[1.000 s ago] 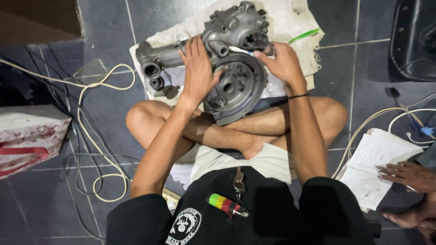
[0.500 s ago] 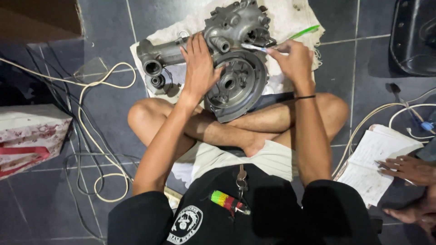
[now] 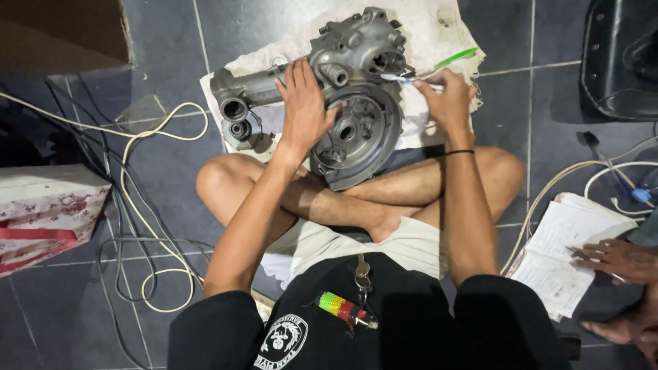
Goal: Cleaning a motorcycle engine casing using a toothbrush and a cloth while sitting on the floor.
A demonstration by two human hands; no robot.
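A grey metal engine casing [image 3: 356, 133] lies on a white cloth [image 3: 439, 27] on the dark tiled floor, propped against my crossed legs. My left hand [image 3: 303, 103] rests flat on the casing's middle, fingers spread over its upper part. My right hand [image 3: 449, 103] grips a green-and-white toothbrush [image 3: 428, 72], whose bristle end touches the casing's top right opening.
Cream and black cables [image 3: 147, 205] loop across the floor at left, beside a white and red box [image 3: 44, 212]. At right another person's hand [image 3: 617, 260] rests on an open notebook [image 3: 569, 260]. A black object [image 3: 620, 58] sits top right.
The view has shifted a little, so the casing sits higher in frame. My right hand has brought the toothbrush head onto the casing's top right opening. My left hand stays on the casing.
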